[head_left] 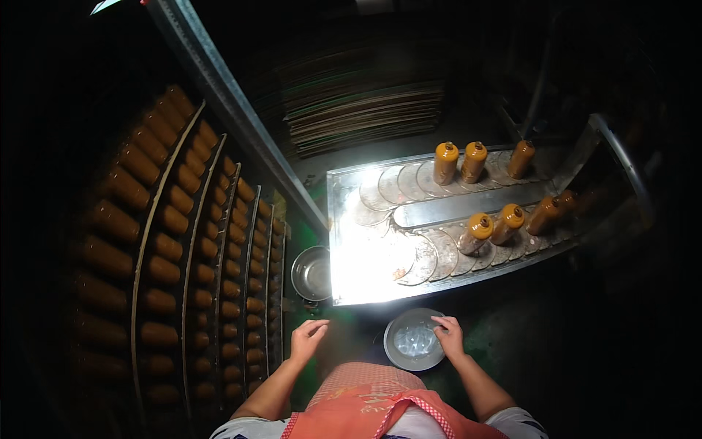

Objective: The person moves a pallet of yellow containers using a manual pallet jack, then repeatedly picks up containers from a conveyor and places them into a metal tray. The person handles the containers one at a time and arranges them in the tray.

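Observation:
My left hand (310,339) hangs in the air in front of the conveyor's near left corner, fingers loosely bent, thumb a little apart, nothing visible in it. My right hand (448,336) is over the right rim of a grey basin (393,355) holding what looks like clear water. Its fingers point left, apart from the thumb, and no object shows between them; whether they touch the rim I cannot tell. Beyond both hands stands a metal-edged conveyor (431,198) of overlapping crescent plates. Several glossy orange-brown bottles (480,227) stand upright on its right half.
At the left, a tall rack (190,285) holds rows of similar brown bottles. A round metal bowl (312,274) sits beside the conveyor's left end. A slanting metal post (241,110) rises between rack and conveyor. Flat stacked sheets (362,117) lie behind.

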A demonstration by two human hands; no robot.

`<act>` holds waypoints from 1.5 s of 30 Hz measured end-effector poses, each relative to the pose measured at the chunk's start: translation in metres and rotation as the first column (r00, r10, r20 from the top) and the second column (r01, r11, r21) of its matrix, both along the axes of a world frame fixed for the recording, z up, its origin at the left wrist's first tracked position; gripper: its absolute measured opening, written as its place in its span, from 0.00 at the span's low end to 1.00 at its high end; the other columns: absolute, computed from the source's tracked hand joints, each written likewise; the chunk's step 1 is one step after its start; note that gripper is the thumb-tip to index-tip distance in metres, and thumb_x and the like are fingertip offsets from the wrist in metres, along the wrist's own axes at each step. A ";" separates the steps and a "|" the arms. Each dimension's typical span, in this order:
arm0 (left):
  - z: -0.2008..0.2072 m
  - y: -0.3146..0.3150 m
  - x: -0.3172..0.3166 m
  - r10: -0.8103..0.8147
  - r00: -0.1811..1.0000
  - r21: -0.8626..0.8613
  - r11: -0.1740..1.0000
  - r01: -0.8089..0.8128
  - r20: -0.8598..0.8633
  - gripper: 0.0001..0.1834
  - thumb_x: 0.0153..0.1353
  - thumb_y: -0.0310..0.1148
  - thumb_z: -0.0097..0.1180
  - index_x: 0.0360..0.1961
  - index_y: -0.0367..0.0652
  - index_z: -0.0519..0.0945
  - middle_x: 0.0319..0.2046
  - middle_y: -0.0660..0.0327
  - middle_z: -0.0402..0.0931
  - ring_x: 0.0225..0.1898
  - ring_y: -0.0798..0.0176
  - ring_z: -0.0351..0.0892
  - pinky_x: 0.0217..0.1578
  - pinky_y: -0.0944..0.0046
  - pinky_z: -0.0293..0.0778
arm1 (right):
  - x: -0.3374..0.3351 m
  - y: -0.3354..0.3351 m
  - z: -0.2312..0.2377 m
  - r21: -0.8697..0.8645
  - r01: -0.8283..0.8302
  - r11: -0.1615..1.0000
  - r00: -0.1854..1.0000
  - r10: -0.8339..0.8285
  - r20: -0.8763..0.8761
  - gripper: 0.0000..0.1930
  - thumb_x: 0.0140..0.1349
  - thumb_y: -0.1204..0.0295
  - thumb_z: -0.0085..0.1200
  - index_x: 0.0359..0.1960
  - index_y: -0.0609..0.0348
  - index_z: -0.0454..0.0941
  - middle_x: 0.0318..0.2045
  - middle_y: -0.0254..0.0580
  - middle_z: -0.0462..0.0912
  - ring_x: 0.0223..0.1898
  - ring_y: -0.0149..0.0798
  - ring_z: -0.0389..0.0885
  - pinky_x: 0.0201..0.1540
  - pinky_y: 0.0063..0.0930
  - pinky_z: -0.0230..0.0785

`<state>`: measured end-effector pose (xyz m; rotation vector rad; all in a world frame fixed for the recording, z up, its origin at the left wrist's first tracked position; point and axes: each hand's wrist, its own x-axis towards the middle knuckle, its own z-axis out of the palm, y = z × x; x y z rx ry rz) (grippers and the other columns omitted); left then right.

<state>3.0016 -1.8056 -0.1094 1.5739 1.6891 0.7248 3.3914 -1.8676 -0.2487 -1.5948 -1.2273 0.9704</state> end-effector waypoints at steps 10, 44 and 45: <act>0.246 -0.150 -0.280 0.759 0.644 0.749 0.371 -0.549 0.096 0.17 0.66 0.22 0.56 0.55 0.42 0.80 0.54 0.59 0.71 0.50 0.67 0.76 0.41 0.69 0.78 | -0.284 0.104 0.150 0.164 -0.648 0.744 0.716 0.668 -0.203 0.20 0.58 0.80 0.60 0.54 0.52 0.83 0.48 0.38 0.76 0.45 0.35 0.79 0.46 0.25 0.76; 0.203 -0.073 -0.265 0.105 0.487 0.101 0.920 -0.378 0.867 0.33 0.49 0.37 0.65 0.57 0.35 0.75 0.59 0.43 0.73 0.53 0.50 0.78 0.55 0.52 0.77 | -0.330 0.135 0.277 0.132 -0.173 0.976 0.630 0.213 -0.746 0.32 0.55 0.63 0.64 0.63 0.57 0.72 0.53 0.42 0.76 0.56 0.37 0.73 0.62 0.35 0.64; 0.163 -0.064 -0.240 0.172 0.378 -0.064 0.958 -0.280 0.910 0.33 0.51 0.37 0.65 0.58 0.36 0.73 0.58 0.44 0.74 0.52 0.50 0.79 0.54 0.51 0.78 | -0.290 0.117 0.237 -0.001 -0.206 0.979 0.585 0.122 -0.802 0.31 0.58 0.63 0.62 0.64 0.57 0.71 0.54 0.41 0.77 0.55 0.36 0.74 0.61 0.35 0.66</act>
